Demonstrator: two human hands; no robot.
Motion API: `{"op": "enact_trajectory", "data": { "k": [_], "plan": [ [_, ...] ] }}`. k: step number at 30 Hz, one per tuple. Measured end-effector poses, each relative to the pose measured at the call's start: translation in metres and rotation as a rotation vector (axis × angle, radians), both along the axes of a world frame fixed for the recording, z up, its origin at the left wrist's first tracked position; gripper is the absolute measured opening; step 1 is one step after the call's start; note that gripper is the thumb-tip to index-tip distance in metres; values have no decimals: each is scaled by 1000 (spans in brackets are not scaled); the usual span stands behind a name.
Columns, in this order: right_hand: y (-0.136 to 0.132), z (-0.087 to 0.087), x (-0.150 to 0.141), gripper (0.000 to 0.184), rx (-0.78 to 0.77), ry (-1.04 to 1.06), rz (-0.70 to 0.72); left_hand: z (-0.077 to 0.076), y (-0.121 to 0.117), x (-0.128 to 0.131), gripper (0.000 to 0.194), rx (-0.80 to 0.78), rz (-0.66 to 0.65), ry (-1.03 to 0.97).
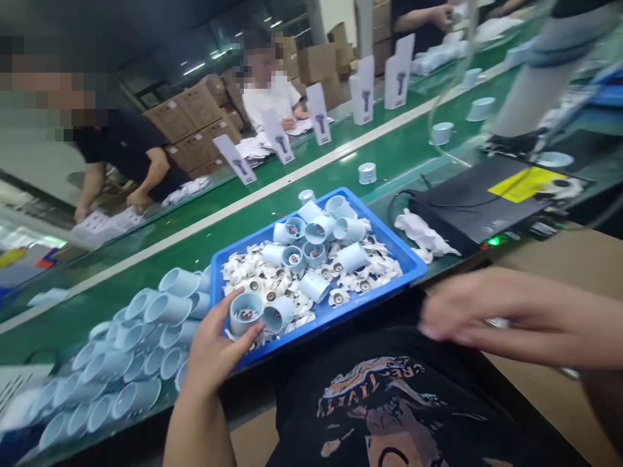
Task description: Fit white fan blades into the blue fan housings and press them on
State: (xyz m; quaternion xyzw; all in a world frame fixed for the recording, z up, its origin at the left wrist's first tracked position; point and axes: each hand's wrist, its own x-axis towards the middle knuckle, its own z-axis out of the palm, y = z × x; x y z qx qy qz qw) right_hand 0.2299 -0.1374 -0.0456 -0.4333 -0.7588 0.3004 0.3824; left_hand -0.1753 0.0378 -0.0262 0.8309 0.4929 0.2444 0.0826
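My left hand (213, 347) is closed round a light blue cylindrical housing (246, 314), with metal parts visible inside its open end. It is over the near left corner of a blue tray (318, 312). Another blue housing (279, 316) lies right beside my fingertips. In the tray are many small white fan wheels (339, 297) and several more blue housings (315, 287). My right hand (470, 308) is to the right of the tray, in front of my body. Motion smears its fingers, so what they hold, if anything, cannot be made out.
A heap of blue housings (131, 344) is stacked left of the tray. A green conveyor belt (311, 194) runs behind, with white printed boxes (363, 97) along its far side. Right of the tray sits a black device (452, 211) with cables. Co-workers (272, 104) are across the belt.
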Motion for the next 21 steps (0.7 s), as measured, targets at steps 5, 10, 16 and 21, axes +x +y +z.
{"op": "enact_trajectory", "data": {
  "k": [5, 10, 16, 21],
  "plan": [
    [138, 40, -112, 33, 76, -487, 212, -2, -27, -16, 54, -18, 76, -98],
    [206, 17, -183, 16, 17, -870, 203, -8, -47, -39, 54, -41, 121, -138],
    [219, 17, -199, 2, 34, -855, 193, -15, -53, -42, 54, -105, 111, -228],
    [179, 40, -173, 17, 64, -421, 258, -12, -49, -18, 63, -223, -237, -548]
  ]
}}
